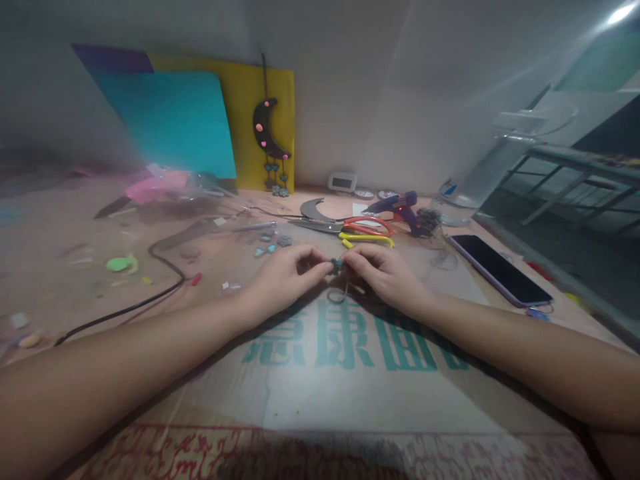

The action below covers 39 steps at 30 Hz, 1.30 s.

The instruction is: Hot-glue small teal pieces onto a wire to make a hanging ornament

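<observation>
Near the middle of the table, my left hand (295, 277) pinches the left side of a small dark flower-shaped piece (337, 266) between thumb and finger. My right hand (383, 273) closes its fingertips on the right side of the same piece. A thin grey cord (337, 295) curls below it. Small teal and grey pieces (265, 251) lie beyond my left hand. Behind both hands are red-handled scissors (367, 227), a yellow-handled tool (367, 238) and a dark crescent (318, 210).
A blue glue gun (407, 212) lies behind my right hand, with a phone (500, 270) farther right. A decorated crescent (265, 130) hangs against a yellow board (245, 87). A black cable (125, 310) crosses the left side among scraps. A clear bottle (483, 173) stands at the back right.
</observation>
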{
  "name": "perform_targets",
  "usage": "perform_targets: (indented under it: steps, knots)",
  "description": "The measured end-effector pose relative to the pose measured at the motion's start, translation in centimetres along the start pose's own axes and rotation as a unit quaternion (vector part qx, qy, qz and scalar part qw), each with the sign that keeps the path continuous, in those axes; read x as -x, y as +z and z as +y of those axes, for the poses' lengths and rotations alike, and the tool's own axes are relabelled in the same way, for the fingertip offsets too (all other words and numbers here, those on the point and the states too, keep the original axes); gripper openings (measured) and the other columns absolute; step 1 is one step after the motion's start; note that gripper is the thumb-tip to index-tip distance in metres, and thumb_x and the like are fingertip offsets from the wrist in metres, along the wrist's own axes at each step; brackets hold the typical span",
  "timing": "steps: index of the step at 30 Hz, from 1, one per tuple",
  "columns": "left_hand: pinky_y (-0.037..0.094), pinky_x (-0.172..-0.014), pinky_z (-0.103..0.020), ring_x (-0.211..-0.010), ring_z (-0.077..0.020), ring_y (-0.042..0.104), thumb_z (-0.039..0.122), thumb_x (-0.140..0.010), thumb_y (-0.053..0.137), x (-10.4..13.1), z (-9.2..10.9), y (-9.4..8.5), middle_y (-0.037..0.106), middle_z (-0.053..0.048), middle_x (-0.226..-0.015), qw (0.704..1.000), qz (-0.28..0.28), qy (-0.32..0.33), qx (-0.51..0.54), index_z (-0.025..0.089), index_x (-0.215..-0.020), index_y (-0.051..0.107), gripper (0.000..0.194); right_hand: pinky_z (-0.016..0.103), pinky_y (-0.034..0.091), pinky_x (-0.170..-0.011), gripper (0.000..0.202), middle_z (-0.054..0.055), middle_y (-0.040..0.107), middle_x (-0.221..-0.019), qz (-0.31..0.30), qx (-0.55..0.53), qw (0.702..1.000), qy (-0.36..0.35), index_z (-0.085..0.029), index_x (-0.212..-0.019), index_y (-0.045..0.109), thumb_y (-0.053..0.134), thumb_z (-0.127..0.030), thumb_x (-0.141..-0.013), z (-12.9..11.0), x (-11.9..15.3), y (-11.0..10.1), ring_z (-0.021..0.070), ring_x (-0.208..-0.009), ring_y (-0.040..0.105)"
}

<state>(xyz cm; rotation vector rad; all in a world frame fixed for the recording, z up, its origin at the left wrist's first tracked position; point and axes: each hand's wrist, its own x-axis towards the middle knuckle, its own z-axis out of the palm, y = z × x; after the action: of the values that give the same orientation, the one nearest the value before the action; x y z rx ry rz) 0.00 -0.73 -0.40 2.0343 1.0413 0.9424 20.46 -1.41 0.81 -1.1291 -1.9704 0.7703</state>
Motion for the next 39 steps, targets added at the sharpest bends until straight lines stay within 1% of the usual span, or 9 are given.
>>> perform_targets:
  steps: [3, 5, 7, 13, 17, 20, 26, 33, 39]
  knots:
    - [0.047, -0.071, -0.028, -0.078, -0.0167, 0.063, 0.039, -0.089, 0.055, 0.0, 0.1, -0.1, 0.068, -0.001, -0.083, 1.000, 0.016, -0.014, 0.005, 0.018, -0.086, 0.063, 0.022, 0.028, 0.049, -0.070, 0.016, 0.002, 0.063, -0.083, 0.046, -0.048, 0.998, -0.022, -0.019, -0.098, 0.062, 0.050, -0.027, -0.091, 0.6, -0.1, 0.1, 0.0143, -0.077, 0.061]
    - [0.047, -0.069, -0.028, -0.077, -0.0168, 0.062, 0.040, -0.088, 0.055, -0.1, 0.2, -0.1, 0.068, -0.001, -0.084, 0.999, 0.025, -0.028, 0.004, 0.018, -0.087, 0.063, 0.023, 0.031, 0.050, -0.080, 0.018, 0.003, 0.063, -0.093, 0.067, -0.058, 0.995, -0.049, -0.020, -0.103, 0.060, 0.050, -0.017, -0.088, 1.1, -0.3, 0.2, 0.0147, -0.087, 0.061]
    - [0.046, -0.068, -0.027, -0.076, -0.0165, 0.062, 0.040, -0.088, 0.055, -0.1, 0.3, -0.2, 0.067, -0.001, -0.082, 0.999, 0.027, -0.036, 0.003, 0.018, -0.086, 0.062, 0.023, 0.032, 0.050, -0.084, 0.026, 0.003, 0.061, -0.094, 0.065, -0.056, 0.994, -0.065, -0.021, -0.105, 0.059, 0.046, -0.010, -0.086, 1.5, -0.4, 0.2, 0.0138, -0.087, 0.061]
    - [0.046, -0.068, -0.026, -0.076, -0.0158, 0.061, 0.039, -0.089, 0.055, -0.1, 0.3, -0.2, 0.067, -0.001, -0.083, 0.999, 0.022, -0.036, 0.011, 0.018, -0.087, 0.062, 0.023, 0.029, 0.048, -0.075, 0.026, 0.002, 0.058, -0.090, 0.051, -0.026, 0.997, -0.047, -0.021, -0.109, 0.060, 0.046, -0.012, -0.089, 1.7, -0.2, 0.1, 0.0136, -0.082, 0.058]
    - [0.045, -0.069, -0.027, -0.076, -0.0159, 0.060, 0.040, -0.089, 0.054, -0.1, 0.1, -0.2, 0.066, -0.001, -0.082, 0.999, 0.014, -0.040, 0.007, 0.018, -0.088, 0.062, 0.024, 0.031, 0.047, -0.082, 0.022, 0.002, 0.061, -0.092, 0.058, -0.012, 0.997, -0.044, -0.020, -0.108, 0.059, 0.049, -0.014, -0.089, 1.7, -0.3, 0.1, 0.0147, -0.087, 0.059]
    - [0.045, -0.068, -0.027, -0.075, -0.0163, 0.060, 0.040, -0.089, 0.053, -0.1, 0.1, -0.1, 0.066, -0.001, -0.081, 0.999, 0.014, -0.036, -0.001, 0.018, -0.086, 0.062, 0.024, 0.032, 0.047, -0.081, 0.017, 0.002, 0.059, -0.089, 0.062, -0.007, 0.997, -0.043, -0.020, -0.105, 0.058, 0.054, -0.019, -0.088, 1.8, -0.4, 0.2, 0.0156, -0.085, 0.058]
    - [0.046, -0.069, -0.027, -0.076, -0.0162, 0.061, 0.039, -0.089, 0.053, -0.1, -0.1, 0.0, 0.067, -0.001, -0.083, 1.000, 0.014, -0.027, 0.003, 0.018, -0.087, 0.062, 0.023, 0.032, 0.045, -0.080, 0.024, 0.002, 0.058, -0.089, 0.076, 0.025, 0.994, -0.075, -0.021, -0.101, 0.055, 0.050, -0.008, -0.081, 2.2, -0.5, 0.2, 0.0170, -0.088, 0.058]
    - [0.046, -0.068, -0.027, -0.075, -0.0162, 0.060, 0.040, -0.089, 0.053, -0.1, -0.2, -0.1, 0.067, -0.001, -0.082, 1.000, 0.011, -0.024, -0.007, 0.019, -0.088, 0.062, 0.023, 0.031, 0.043, -0.075, 0.026, 0.001, 0.052, -0.084, 0.071, 0.064, 0.992, -0.088, -0.021, -0.099, 0.055, 0.048, -0.006, -0.078, 1.9, -0.5, 0.1, 0.0170, -0.085, 0.054]
    - [0.046, -0.067, -0.026, -0.075, -0.0161, 0.061, 0.039, -0.089, 0.053, -0.1, -0.1, -0.1, 0.066, -0.001, -0.082, 1.000, 0.010, -0.021, 0.000, 0.018, -0.086, 0.061, 0.022, 0.028, 0.041, -0.069, 0.028, 0.000, 0.048, -0.081, 0.061, 0.055, 0.994, -0.077, -0.021, -0.101, 0.054, 0.048, -0.006, -0.077, 1.9, -0.4, 0.1, 0.0151, -0.077, 0.051]
